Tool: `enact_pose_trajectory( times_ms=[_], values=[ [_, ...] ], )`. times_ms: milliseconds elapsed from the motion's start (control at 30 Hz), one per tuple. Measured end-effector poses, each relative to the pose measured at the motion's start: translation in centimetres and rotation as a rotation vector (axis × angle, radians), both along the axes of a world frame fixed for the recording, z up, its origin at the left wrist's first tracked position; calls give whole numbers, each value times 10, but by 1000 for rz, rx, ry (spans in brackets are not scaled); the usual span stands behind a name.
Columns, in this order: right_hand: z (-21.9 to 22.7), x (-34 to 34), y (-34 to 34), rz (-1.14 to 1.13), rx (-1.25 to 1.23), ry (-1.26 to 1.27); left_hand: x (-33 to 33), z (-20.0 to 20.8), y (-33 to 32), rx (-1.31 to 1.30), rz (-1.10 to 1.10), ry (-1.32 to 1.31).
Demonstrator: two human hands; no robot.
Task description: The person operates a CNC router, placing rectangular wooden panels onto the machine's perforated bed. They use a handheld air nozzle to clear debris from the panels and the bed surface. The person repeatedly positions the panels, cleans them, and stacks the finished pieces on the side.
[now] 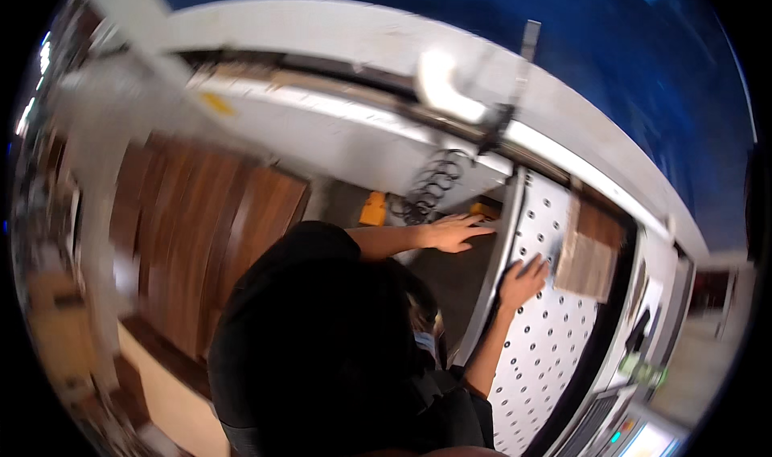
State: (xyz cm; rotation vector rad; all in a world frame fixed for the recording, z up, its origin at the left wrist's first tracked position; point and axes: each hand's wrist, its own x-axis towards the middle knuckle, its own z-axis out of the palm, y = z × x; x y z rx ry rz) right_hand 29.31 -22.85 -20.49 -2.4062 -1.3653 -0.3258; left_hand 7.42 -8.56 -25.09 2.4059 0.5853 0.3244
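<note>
My left hand (457, 233) reaches out over the dark gap beside the white worktable, fingers stretched and holding nothing. Its fingertips are near the table's metal edge (497, 268). My right hand (524, 282) is over the white table (515, 377), which is dotted with small round fittings; its fingers are spread, and whether they touch the surface is hard to tell. Just beyond those fingers lies a wood-grain panel piece (585, 266), light brown in front. A darker brown piece (599, 218) sits against its far side. Neither hand grips a panel.
Behind me at left are stacked dark brown boards (217, 232). A long white machine beam (322, 31) arches across the far side, with a coiled black hose (438, 185) below. A yellow part (372, 209) stands near my left forearm. Keyboard (591, 421) and lit screen (655, 441) are at lower right.
</note>
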Motion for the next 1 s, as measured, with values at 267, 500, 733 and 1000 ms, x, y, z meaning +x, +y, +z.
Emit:
enact_pose_trajectory(
  times_ms=[267, 500, 733, 1000],
  values=[
    [-27, 15, 20, 50, -69, -137, -416, -185, -265, -732, 1223, 766],
    [-22, 15, 7, 89, -67, -114, -454, -131, -495, -974, 1375, 743],
    [-27, 13, -14, 88, -80, -115, -407, -197, -546, -865, 1253, 4],
    [-60, -115, -67, -246, -206, -453, -534, -252, -544, -524, 1294, 352]
  ],
)
